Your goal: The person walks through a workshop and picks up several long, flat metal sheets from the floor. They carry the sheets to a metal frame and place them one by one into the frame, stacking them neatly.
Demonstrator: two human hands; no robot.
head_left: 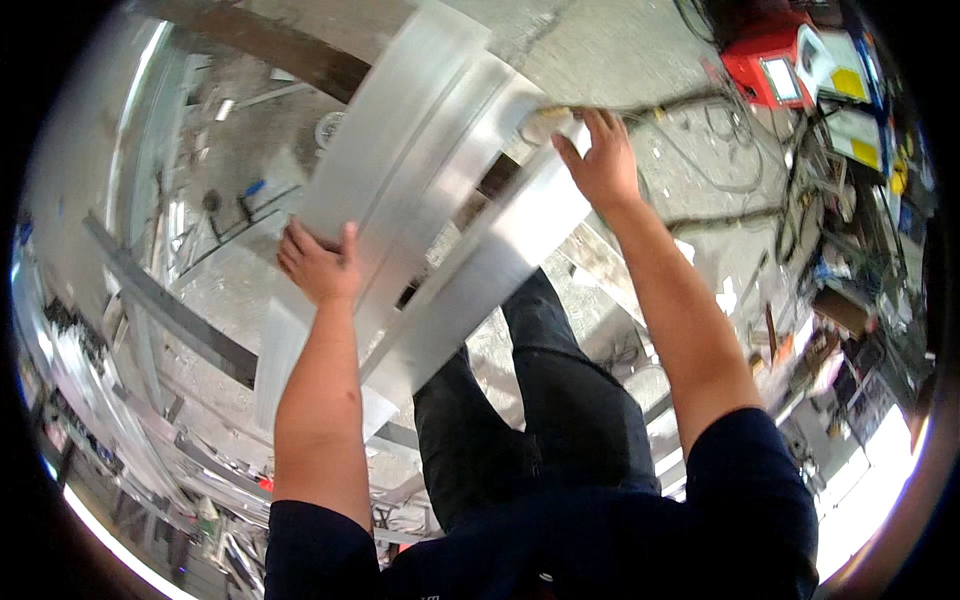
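Several long silvery sheet-metal pieces lie slanted in front of me. My left hand (322, 265) is at the left edge of a wide metal panel (400, 120), its thumb and fingers spread apart. Nearer my legs, a narrower folded metal profile (480, 265) runs from the lower left to the upper right. My right hand (606, 165) is at its upper right end, with thumb and fingertips bent over the metal. The undersides of the pieces are hidden, and motion smears them a little.
A red machine (768, 65) with a small screen stands at the far right, with cables (720, 170) across the concrete floor. Dark steel beams (180, 310) lie on the left. Metal strips (90, 380) are heaped at the lower left, and clutter lines the right side.
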